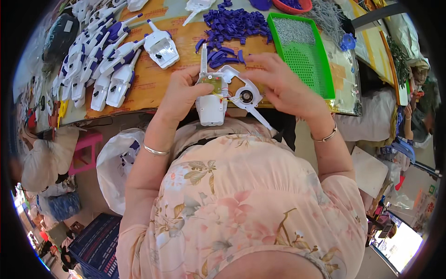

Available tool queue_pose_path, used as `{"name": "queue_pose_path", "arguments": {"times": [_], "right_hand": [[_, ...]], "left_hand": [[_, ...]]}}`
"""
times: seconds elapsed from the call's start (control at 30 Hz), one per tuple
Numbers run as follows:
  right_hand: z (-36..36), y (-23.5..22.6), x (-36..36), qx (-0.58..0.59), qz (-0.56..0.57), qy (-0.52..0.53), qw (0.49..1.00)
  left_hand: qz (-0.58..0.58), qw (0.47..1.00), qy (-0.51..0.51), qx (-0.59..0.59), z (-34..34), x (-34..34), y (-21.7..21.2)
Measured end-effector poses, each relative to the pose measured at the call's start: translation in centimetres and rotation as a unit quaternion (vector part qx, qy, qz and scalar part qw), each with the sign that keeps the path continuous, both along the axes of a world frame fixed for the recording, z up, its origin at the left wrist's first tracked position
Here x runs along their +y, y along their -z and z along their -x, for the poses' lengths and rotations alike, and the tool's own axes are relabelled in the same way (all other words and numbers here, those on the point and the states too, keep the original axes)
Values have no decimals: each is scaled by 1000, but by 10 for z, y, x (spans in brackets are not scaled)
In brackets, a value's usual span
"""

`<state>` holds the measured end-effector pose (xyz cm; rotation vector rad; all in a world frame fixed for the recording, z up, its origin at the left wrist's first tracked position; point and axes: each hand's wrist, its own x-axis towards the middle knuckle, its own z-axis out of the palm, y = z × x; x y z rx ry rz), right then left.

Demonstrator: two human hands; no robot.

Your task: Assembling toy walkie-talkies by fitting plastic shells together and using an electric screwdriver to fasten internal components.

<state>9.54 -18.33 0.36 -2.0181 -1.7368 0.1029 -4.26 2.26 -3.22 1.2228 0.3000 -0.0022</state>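
Observation:
My left hand grips a white plastic toy-handset shell with an upright antenna, its thumb over a green circuit board. Thin wires run from the board to a round black speaker, which sits in the other white shell half lying open on the right. Above that half, at the table's front edge, my right hand has its fingers apart and slightly blurred. Its fingertips are close to a few loose curved purple plastic pieces; no held part shows in them.
A heap of purple pieces lies behind my hands. To its right stands a green tray of small metal screws. Several white-and-purple handset shells pile up at the left, with a single shell nearer. A white bag hangs below.

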Motion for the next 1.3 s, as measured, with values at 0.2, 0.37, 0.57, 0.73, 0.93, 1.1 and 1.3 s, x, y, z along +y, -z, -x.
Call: {"name": "queue_pose_path", "arguments": {"times": [0.2,0.37,0.57,0.73,0.93,1.1,1.3], "right_hand": [[-25,16,62,31,-110,64,991],[-44,37,103,-9,-89,30,996],[-48,39,107,-10,5,94,996],[-45,39,102,24,-21,119,992],[-38,34,97,81,-125,169,974],[-11,5,87,461,-143,156,862],[7,-8,60,586,-112,144,790]], "left_hand": [[16,999,-45,7,7,7,-1],[45,997,-63,4,10,5,1],[39,998,-40,-4,11,8,5],[-43,997,-9,-60,14,2,0],[-5,998,-17,-54,14,2,3],[28,998,-17,-51,14,4,0],[50,998,-6,-44,8,-2,-3]]}}
